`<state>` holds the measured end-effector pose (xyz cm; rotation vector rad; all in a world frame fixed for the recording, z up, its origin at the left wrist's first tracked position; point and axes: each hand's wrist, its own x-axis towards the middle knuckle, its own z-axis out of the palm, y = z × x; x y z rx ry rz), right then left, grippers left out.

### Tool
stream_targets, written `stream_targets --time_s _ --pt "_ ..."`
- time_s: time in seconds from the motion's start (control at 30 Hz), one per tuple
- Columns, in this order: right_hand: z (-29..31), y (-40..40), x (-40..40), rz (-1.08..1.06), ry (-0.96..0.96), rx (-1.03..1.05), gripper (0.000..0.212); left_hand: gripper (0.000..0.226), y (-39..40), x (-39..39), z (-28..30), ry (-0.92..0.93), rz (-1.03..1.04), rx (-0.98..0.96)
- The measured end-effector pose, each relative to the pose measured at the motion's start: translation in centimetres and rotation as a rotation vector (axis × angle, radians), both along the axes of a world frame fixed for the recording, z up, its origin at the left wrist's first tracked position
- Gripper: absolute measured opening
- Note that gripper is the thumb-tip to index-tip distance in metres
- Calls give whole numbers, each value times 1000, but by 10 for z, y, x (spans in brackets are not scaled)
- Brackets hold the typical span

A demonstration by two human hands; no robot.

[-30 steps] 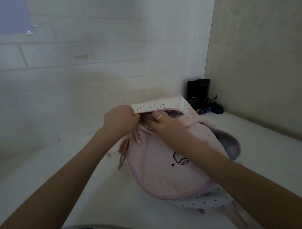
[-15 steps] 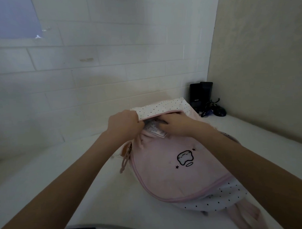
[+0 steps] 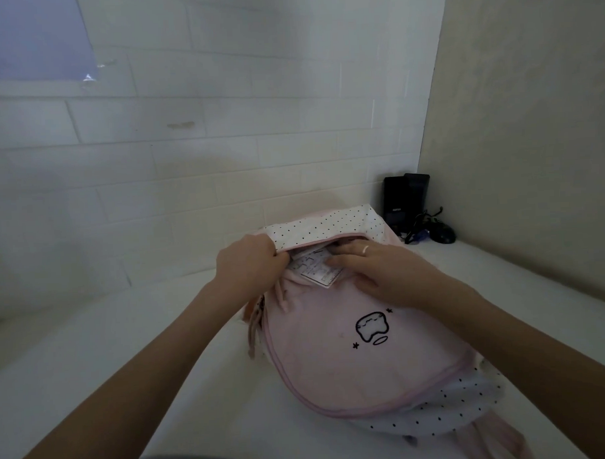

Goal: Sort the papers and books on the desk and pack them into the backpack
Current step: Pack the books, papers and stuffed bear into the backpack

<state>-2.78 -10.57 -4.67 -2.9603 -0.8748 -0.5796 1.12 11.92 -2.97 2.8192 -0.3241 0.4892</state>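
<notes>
— Where's the bag from where you sit?

— I have the pink backpack [image 3: 363, 347] lying on the white desk [image 3: 110, 356], front panel up, its mouth turned toward the back edge, where the tiled wall [image 3: 222, 146] rises. It sits right of the desk's middle, and the dotted lining [image 3: 323, 225] of the flap stands open above the mouth.

— And your hands?

— My left hand [image 3: 249, 265] is curled round the near-left rim of the opening, gripping the fabric and pulling it wide. My right hand [image 3: 381, 271] lies across the mouth with its fingers straight, pressing flat on a printed booklet [image 3: 314, 268] that is half inside; one corner of the booklet pokes out over the pink front. A ring [image 3: 365, 249] shows on one finger of that hand.

— Anything else on the desk?

— In the far right corner, against the walls, I see a black box [image 3: 406, 198] upright, with a tangle of dark cables [image 3: 424, 225] and a black mouse [image 3: 443, 236] just beside it, well apart from the backpack. Straps [image 3: 490, 442] trail off the bag's bottom end toward the desk's near edge.
</notes>
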Motion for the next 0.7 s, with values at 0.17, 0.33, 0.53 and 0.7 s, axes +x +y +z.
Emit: stream_targets --time_s 0.17,0.33,0.53,0.7 --pt "-1 24 8 -81 -151 16 37 33 -4 -1 2 -72 -13 32" --pt "6 23 2 -198 52 -17 55 30 -3 1 0 -57 3 40" --pt "4 25 1 -111 71 -28 45 32 -5 4 1 -61 30 2" --pt "16 4 -6 9 -162 447 31 32 4 14 -6 98 43 7"
